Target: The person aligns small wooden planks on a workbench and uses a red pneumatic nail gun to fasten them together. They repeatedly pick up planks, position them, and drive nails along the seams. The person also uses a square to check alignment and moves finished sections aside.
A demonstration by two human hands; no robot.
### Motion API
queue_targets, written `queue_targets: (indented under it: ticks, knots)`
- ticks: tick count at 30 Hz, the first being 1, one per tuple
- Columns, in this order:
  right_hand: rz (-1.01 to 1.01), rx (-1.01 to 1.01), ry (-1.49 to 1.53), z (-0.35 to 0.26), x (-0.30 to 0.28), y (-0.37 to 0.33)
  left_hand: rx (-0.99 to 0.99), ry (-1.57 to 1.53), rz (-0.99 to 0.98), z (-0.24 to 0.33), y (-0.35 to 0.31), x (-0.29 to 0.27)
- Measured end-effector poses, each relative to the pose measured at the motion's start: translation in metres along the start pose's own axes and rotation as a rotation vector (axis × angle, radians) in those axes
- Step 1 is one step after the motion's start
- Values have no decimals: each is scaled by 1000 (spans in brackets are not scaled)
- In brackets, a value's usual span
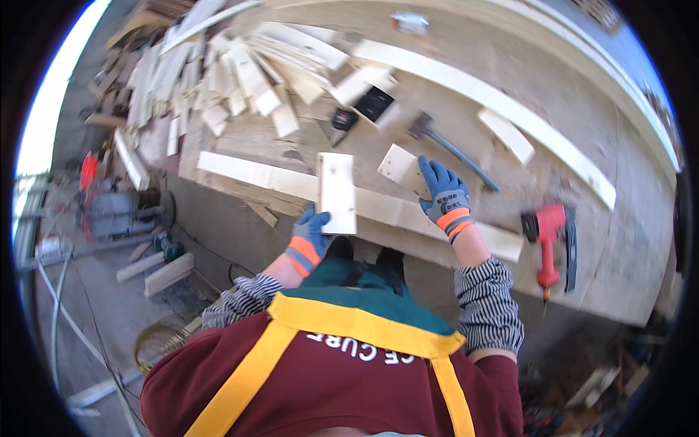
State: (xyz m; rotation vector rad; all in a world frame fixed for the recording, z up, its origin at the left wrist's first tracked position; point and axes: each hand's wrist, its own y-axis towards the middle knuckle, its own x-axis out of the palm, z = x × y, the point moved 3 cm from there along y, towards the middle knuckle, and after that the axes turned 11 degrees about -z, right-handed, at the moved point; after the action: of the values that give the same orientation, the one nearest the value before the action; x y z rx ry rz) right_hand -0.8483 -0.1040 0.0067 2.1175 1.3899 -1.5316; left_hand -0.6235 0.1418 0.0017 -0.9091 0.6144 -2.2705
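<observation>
My left hand [312, 231], in a blue glove with a grey and orange cuff, is closed on the lower left edge of a short pale board [336, 191]. That board stands lengthwise across a long pale strip [255, 173] at the near edge of the table. My right hand [443, 188], gloved the same way, grips the right end of a second short board [399, 166] with small dark marks at its far end. This board is slanted, and the fingers partly cover it. A hammer [455, 149] with a grey-blue handle lies just beyond my right hand.
A red nail gun [547, 244] lies on the wooden table [582, 218] at right. Beyond the boards are a tape measure [342, 120] and a black-topped wooden block [376, 105]. Cut strips [251, 76] are heaped far left; a long curved-looking strip [473, 86] spans the back.
</observation>
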Motion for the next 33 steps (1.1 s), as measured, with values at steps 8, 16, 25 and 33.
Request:
queue_targets:
  ticks: [8,16,25,33]
  knots:
    - [265,-365,428,-93,-22,123,259,-111,57,39,114,70]
    - [169,-118,278,-75,78,108,432,249,399,75,229,-118]
    - [168,44,342,-117,90,74,259,110,689,174,352,-237]
    - [200,161,369,-140,96,43,315,-57,196,252,313,-155]
